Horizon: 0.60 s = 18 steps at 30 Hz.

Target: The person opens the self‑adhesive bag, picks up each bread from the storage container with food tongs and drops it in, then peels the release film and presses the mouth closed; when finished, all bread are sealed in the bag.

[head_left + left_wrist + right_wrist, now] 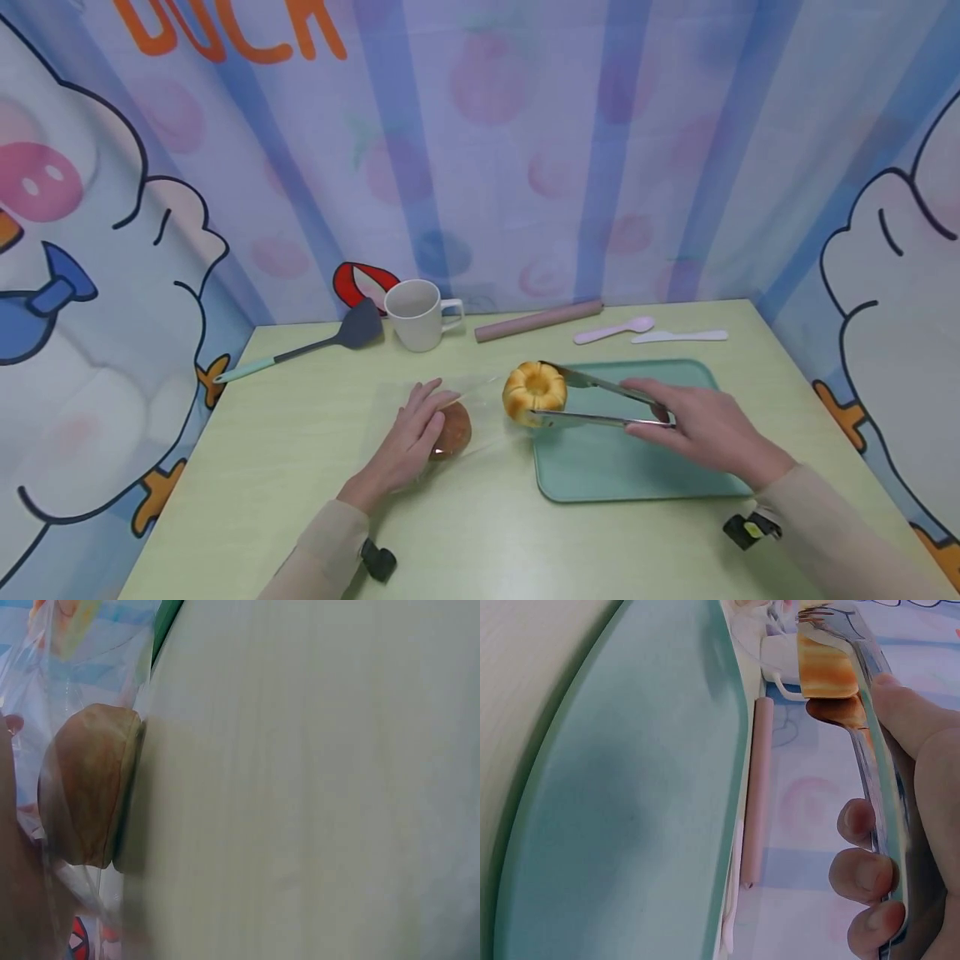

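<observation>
A clear plastic bag (483, 442) lies on the table with a round brown bun (453, 432) inside. My left hand (405, 437) rests over the bag beside the bun, its fingers stretched out; in the left wrist view the film covers the bun (90, 787). My right hand (708, 425) grips metal tongs (600, 419). Their ends clasp a golden, ridged, round bread (517, 404) with a dimpled top, held near the bag's right side, by the tray's left edge. In the right wrist view, fingers (864, 874) curl round the tongs, which hold the bread (825, 671).
The green tray (630, 467) lies beneath the right hand and tongs. Along the back stand or lie a spatula (360, 325), a white mug (415, 317), a pinkish-brown rod (538, 322), a pink spoon (611, 331) and a pale knife (678, 337). Printed cloth (510, 167) hangs behind.
</observation>
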Motion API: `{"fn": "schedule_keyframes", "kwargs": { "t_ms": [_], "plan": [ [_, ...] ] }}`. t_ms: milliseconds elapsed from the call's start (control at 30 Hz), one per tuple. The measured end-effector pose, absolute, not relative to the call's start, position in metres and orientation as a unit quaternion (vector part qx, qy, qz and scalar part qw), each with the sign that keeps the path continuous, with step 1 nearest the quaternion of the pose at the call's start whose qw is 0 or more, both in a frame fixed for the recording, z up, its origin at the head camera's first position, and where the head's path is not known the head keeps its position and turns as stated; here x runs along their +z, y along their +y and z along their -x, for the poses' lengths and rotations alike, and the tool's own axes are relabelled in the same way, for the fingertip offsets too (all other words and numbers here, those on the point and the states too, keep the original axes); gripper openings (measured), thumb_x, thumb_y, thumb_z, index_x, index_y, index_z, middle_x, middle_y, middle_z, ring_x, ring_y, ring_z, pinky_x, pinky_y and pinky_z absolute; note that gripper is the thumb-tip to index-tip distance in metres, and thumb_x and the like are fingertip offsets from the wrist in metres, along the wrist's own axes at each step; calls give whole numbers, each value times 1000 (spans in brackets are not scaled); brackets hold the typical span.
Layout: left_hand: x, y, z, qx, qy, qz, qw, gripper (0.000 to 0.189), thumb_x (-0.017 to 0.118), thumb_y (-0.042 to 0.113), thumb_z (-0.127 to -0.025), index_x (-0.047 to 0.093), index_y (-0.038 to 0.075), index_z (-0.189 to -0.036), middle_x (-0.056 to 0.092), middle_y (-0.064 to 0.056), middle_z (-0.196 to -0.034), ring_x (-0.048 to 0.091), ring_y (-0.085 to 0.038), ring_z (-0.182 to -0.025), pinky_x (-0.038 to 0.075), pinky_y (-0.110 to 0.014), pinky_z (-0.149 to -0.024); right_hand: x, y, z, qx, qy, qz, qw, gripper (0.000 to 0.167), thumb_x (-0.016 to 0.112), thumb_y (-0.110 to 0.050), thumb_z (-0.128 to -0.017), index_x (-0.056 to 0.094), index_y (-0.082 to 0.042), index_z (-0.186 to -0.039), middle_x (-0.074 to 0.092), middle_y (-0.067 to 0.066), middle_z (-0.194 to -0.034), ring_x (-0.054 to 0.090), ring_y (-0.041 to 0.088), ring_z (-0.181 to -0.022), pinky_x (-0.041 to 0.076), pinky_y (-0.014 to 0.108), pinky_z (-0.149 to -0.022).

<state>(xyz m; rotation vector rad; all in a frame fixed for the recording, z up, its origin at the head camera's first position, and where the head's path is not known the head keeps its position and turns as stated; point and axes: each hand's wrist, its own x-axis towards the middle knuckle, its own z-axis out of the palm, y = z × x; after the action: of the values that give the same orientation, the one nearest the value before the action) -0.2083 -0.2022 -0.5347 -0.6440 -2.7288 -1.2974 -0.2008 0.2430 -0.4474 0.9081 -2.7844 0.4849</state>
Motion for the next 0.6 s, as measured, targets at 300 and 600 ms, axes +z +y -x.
{"fn": "schedule_keyframes", "kwargs": {
  "t_ms": [300, 600],
  "plan": [
    [-534, -201, 207, -409, -893, 188, 12, 42, 38, 36, -115, 54, 20, -150, 29, -13, -171, 7, -49, -160, 5, -84, -115, -449, 232, 204, 140, -915, -360, 117, 52, 77, -49, -93, 66, -25, -138, 38, -21, -71, 24, -5, -55, 24, 20, -52],
    [-532, -200, 207, -403, -893, 201, 20, 40, 38, 33, -114, 56, 21, -148, 32, -16, -169, 10, -52, -158, 9, -83, -116, -445, 216, 207, 126, -915, -372, 87, 52, 72, -55, -96, 68, -25, -139, 37, -23, -67, 29, -5, -54, 24, 21, -49]
  ]
}}
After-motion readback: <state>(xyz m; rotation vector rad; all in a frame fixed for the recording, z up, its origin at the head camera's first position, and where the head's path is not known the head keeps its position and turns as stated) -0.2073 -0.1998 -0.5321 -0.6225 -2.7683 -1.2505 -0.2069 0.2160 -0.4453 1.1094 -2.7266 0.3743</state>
